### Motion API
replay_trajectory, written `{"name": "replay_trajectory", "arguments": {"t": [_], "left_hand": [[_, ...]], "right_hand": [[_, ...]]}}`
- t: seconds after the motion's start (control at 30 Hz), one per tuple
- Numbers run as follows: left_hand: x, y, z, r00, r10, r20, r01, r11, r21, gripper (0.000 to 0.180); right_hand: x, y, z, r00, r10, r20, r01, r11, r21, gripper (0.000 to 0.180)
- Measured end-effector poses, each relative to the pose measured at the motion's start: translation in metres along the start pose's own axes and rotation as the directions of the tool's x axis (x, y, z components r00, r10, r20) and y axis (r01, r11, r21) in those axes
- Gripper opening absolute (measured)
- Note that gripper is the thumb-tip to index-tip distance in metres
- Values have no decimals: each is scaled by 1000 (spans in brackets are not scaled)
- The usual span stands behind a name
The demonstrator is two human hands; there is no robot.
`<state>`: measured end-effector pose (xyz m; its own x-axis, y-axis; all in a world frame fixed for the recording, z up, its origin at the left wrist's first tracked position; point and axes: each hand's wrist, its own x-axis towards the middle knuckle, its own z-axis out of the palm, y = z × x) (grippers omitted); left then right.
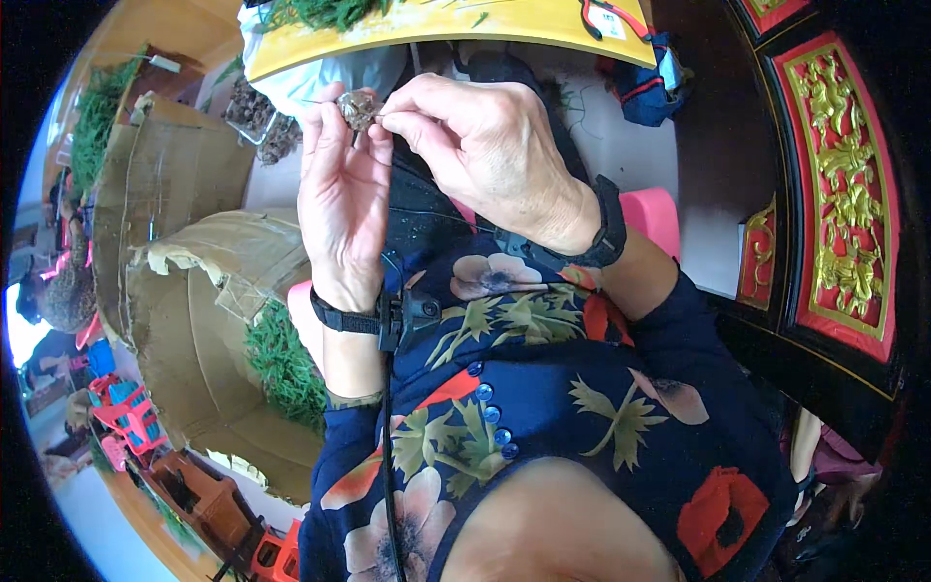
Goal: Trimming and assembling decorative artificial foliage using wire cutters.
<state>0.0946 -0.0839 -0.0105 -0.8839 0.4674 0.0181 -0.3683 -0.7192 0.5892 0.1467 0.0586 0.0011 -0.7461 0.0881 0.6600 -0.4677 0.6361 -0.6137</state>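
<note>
My left hand (344, 189) is raised below the near edge of the yellow table, palm toward me. Between its fingertips and thumb sits a small brown pine cone (357, 110). A thin wire-like line sticks out to the left of those fingers. My right hand (490, 136) comes in from the right, thumb and index finger pinched together at the cone's right side. Whatever lies in that pinch is too small to make out. Both wrists wear black straps, and a small dark device is fixed on the left one.
On the yellow table (524, 27) lie green needle sprigs (325, 12) and red-handled pliers (632, 19). Left of me stands an open cardboard box (194, 369) with more green sprigs (286, 373). Brown cones (262, 116) fill a wire basket beyond it. A carved red-and-gold panel (844, 184) rises at right.
</note>
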Motion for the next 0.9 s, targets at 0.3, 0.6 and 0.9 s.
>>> {"name": "replay_trajectory", "arguments": {"t": [0.3, 0.6, 0.9], "left_hand": [[2, 0, -10, 994, -92, 55, 98, 987, -125, 27], [3, -1, -13, 997, -76, -15, 74, 988, -134, 27], [10, -1, -18, 965, -261, -3, 244, 906, -346, 27]], "right_hand": [[5, 5, -3, 996, 80, 45, -83, 995, 63, 6], [7, 9, 1, 994, 56, 96, -57, 998, 3, 6], [17, 21, 0, 982, 111, 153, -117, 993, 26, 7]]}}
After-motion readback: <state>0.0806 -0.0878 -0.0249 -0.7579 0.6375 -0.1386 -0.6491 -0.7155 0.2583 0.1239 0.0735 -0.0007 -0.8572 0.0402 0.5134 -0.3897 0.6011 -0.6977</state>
